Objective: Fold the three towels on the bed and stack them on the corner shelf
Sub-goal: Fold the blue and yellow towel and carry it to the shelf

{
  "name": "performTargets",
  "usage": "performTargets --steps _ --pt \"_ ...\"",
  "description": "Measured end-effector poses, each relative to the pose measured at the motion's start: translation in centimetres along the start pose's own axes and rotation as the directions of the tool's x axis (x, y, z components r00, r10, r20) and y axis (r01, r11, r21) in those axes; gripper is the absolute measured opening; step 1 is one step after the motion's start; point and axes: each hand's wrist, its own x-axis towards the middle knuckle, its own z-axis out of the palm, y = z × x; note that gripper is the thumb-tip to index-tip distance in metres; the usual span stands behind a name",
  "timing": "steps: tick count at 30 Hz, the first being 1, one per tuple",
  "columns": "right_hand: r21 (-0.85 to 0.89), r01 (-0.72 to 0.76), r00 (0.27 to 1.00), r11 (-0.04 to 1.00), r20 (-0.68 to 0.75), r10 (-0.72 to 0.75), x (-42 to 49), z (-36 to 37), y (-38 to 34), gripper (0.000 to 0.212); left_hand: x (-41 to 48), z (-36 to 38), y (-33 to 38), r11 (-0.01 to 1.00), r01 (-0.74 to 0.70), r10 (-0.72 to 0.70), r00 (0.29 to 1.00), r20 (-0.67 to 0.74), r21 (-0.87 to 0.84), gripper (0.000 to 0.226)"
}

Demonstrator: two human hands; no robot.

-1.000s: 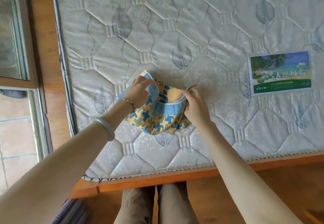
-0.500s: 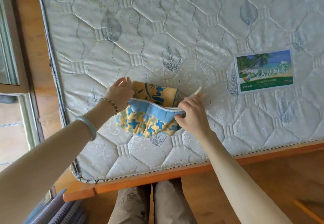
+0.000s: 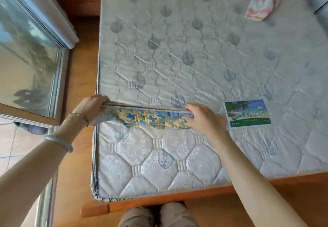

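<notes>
A blue, yellow and green patterned towel (image 3: 147, 118) is folded into a long strip and held just above the mattress (image 3: 177, 58) near its left edge. My left hand (image 3: 90, 107) pinches the towel's left end. Gripping the right end is my right hand (image 3: 202, 118). A pink and white striped towel (image 3: 260, 5) lies flat on the mattress at the far right. I see no third towel and no corner shelf.
A printed label (image 3: 247, 114) is sewn on the mattress just right of my right hand. The orange wooden bed frame (image 3: 159, 202) runs along the near edge. A glass sliding door (image 3: 26, 58) stands at the left, across a strip of wooden floor (image 3: 81, 67). My legs (image 3: 156, 216) show at the bottom.
Both hands pulled apart, stretching the patterned towel from a bunched heap into a long strip and lifting it. The view tilted up, showing the pink striped towel.
</notes>
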Motion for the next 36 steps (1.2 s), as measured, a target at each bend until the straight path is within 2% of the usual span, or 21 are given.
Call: performTargets --steps 3,6,8,10,13,15,17,19,23,26,30,34,36 --pt "-0.130 -0.035 0.996 0.991 0.072 0.045 0.9 -2.9 -0.6 0.029 0.1 -4.3 -0.8 1.000 0.004 -0.002 0.991 -0.133 0.013 0.025" --pt "-0.244 -0.100 0.993 0.965 0.032 0.111 1.9 -5.6 -0.9 0.023 0.6 -7.4 -1.9 0.999 -0.028 0.036 0.965 -0.259 0.034 0.027" --pt "-0.279 -0.156 0.987 0.948 -0.025 0.156 2.8 -7.2 -0.8 0.014 1.0 -9.1 -2.4 0.998 0.004 0.011 0.960 -0.279 0.055 0.024" --pt "-0.274 -0.212 0.977 0.938 -0.097 0.192 3.8 -8.2 -0.7 0.014 1.4 -10.4 -2.4 0.991 0.079 -0.051 0.970 -0.236 0.109 0.015" --pt "-0.225 -0.299 0.937 0.927 -0.250 0.242 5.4 -8.6 -1.0 0.024 2.6 -11.1 -2.1 0.956 0.189 -0.150 0.972 -0.182 0.223 0.031" --pt "-0.152 -0.350 0.891 0.924 -0.357 0.279 6.5 -9.2 -1.4 0.027 3.7 -11.3 -2.1 0.945 0.257 -0.206 0.948 -0.242 0.202 0.042" --pt "-0.101 -0.369 0.858 0.924 -0.420 0.296 7.3 -10.1 -1.7 0.024 4.7 -11.3 -2.0 0.964 0.238 -0.190 0.926 -0.326 0.114 0.045" --pt "-0.060 -0.385 0.833 0.921 -0.452 0.319 8.1 -10.9 -1.4 0.020 5.8 -11.1 -1.9 0.985 0.166 -0.141 0.915 -0.377 0.035 0.036" --pt "0.007 -0.370 0.813 0.929 -0.481 0.328 8.6 -11.0 1.4 0.019 6.4 -9.4 -1.6 0.998 0.004 0.024 0.887 -0.461 0.059 0.019" --pt "0.019 -0.272 0.879 0.962 -0.402 0.257 7.3 -8.3 4.8 0.029 5.6 -6.5 -3.0 0.988 -0.124 0.154 0.881 -0.447 0.097 0.012" --pt "0.035 -0.219 0.940 0.975 -0.258 0.221 3.6 -1.7 8.5 0.041 2.0 -0.1 -3.9 0.976 -0.193 0.213 0.930 -0.299 0.096 0.024" --pt "0.005 -0.249 0.968 0.968 -0.031 0.249 -1.3 6.6 11.7 0.044 -3.5 9.2 -4.9 0.992 -0.108 0.114 0.988 -0.101 0.069 0.031" --pt "-0.014 -0.274 0.955 0.962 0.116 0.274 -3.7 10.4 12.5 0.044 -6.3 13.5 -5.2 0.997 -0.032 0.028 0.998 0.060 0.067 0.031"
